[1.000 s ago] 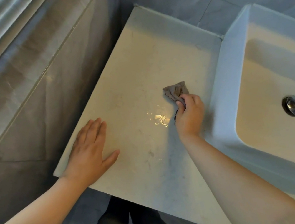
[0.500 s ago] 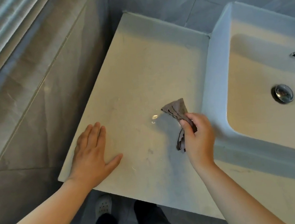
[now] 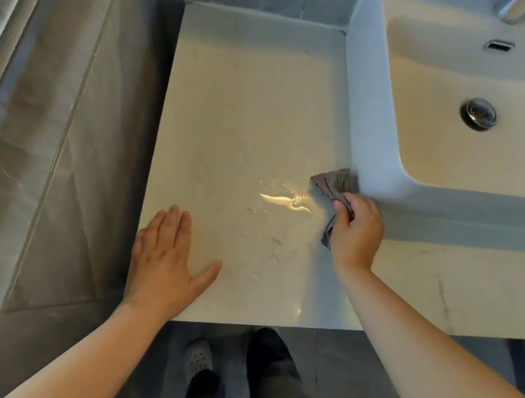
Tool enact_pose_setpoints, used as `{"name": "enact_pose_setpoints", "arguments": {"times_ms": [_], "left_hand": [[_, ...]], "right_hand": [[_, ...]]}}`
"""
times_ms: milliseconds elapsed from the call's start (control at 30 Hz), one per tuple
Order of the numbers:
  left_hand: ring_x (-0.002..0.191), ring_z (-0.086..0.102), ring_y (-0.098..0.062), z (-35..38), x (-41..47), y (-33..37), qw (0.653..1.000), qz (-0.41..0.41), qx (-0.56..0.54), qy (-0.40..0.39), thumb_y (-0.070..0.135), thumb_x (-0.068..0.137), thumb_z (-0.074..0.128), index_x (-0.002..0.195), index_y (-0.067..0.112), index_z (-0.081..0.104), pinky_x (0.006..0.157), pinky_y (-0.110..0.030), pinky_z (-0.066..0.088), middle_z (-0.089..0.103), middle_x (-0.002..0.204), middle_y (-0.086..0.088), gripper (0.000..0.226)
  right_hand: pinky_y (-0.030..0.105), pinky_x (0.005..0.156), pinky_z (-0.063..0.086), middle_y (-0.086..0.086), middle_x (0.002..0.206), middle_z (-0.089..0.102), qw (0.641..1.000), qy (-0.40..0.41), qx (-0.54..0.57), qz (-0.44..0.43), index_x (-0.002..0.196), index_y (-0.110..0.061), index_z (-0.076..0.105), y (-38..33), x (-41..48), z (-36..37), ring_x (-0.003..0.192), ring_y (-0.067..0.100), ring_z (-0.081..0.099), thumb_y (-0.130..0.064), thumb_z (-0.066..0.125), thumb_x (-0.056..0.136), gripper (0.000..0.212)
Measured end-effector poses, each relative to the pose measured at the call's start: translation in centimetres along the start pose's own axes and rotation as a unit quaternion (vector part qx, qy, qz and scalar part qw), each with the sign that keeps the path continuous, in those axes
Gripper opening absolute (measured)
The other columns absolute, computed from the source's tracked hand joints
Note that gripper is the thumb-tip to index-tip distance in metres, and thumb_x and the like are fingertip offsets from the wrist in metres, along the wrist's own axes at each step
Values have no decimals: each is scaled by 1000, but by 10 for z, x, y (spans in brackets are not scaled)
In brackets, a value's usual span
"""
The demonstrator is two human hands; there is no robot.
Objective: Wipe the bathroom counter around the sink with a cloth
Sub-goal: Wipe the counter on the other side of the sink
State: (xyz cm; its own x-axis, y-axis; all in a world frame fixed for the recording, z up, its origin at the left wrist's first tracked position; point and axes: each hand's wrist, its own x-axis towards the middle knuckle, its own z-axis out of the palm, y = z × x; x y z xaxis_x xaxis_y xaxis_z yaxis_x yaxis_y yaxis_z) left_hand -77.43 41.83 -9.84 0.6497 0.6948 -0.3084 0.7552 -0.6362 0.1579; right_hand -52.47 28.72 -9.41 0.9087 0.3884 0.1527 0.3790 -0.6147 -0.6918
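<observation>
A pale stone counter (image 3: 238, 105) runs left of a white raised sink (image 3: 370, 104). My right hand (image 3: 355, 235) is closed around a small grey cloth (image 3: 335, 183), whose free end lies on the counter right against the sink's outer left wall. My left hand (image 3: 164, 264) rests flat, fingers spread, on the counter's front left corner. A shiny wet streak (image 3: 284, 200) lies on the counter just left of the cloth.
Grey tiled walls (image 3: 49, 158) close in the counter on the left and at the back. A chrome drain (image 3: 479, 114), an overflow slot (image 3: 499, 46) and a faucet spout (image 3: 523, 0) belong to the sink. My legs and a white shoe (image 3: 195, 357) show below the counter's front edge.
My right hand has carried the cloth rightward across the counter until it touches the sink wall. The wet streak now shows to its left. My left hand has stayed flat in place.
</observation>
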Motion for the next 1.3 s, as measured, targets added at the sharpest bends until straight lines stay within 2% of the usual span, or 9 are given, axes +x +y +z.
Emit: {"name": "enact_pose_setpoints", "arguments": {"times_ms": [167,333,367,500,667,800,867,1033,1300], "left_hand": [[146,1,-27,-1,0,0,1000,6,2,3,79,75,15,152,11,8,118,-44,5,2,160,-9,103],[146,2,-27,-2,0,-1,1000,12,8,8,80,73,15,151,11,10,116,-43,5,4,160,-9,104],[146,1,-27,-3,0,-1,1000,11,10,2,80,72,13,152,12,8,116,-43,3,2,160,-9,105],[146,-6,-26,-7,0,1,1000,11,20,-14,81,69,6,152,13,0,117,-42,0,-6,160,-7,107],[146,-7,-27,-9,0,1,999,18,25,-21,82,68,5,152,12,0,117,-43,1,-7,160,-8,110],[146,-7,-27,-8,0,-1,999,21,36,-23,82,68,3,152,12,-2,117,-43,1,-7,160,-8,110],[146,-8,-27,-8,0,-2,999,23,41,-24,82,67,2,152,12,-3,117,-42,1,-9,160,-8,110],[146,-9,-27,-8,0,0,999,22,39,-27,82,66,1,151,12,-5,117,-43,0,-10,160,-8,111],[146,-10,-27,-10,-1,-2,999,32,32,-26,81,73,11,151,12,-5,117,-43,0,-11,159,-8,106]], "right_hand": [[23,85,42,9,107,64,1000,-17,14,-6,107,-3,67,-18,-18,21,99,23,58,-12,60,90,21],[20,79,48,-2,94,67,985,-126,118,19,101,-11,70,-45,-28,24,88,11,61,-14,64,87,15],[18,78,48,-3,93,68,983,-126,132,22,100,-13,71,-48,-30,18,87,9,61,-14,64,87,15],[12,80,47,-3,97,67,991,-57,121,13,103,-13,69,-33,-30,-24,91,5,60,-15,64,87,17],[-1,76,38,0,103,65,995,18,68,68,106,-10,68,0,-27,-49,92,8,57,-15,64,87,20],[-4,71,33,-3,100,59,994,27,46,91,109,-8,67,11,-27,-45,91,9,55,-14,63,89,22],[-2,72,34,-3,101,60,996,18,29,85,111,-7,66,14,-30,-39,91,10,55,-14,62,89,23],[22,81,45,4,104,64,998,22,4,58,109,-7,67,17,-47,-23,96,19,58,-14,61,90,21],[19,80,43,4,105,64,999,26,16,31,106,-7,68,-10,-96,3,97,17,58,-12,63,88,19]]}}
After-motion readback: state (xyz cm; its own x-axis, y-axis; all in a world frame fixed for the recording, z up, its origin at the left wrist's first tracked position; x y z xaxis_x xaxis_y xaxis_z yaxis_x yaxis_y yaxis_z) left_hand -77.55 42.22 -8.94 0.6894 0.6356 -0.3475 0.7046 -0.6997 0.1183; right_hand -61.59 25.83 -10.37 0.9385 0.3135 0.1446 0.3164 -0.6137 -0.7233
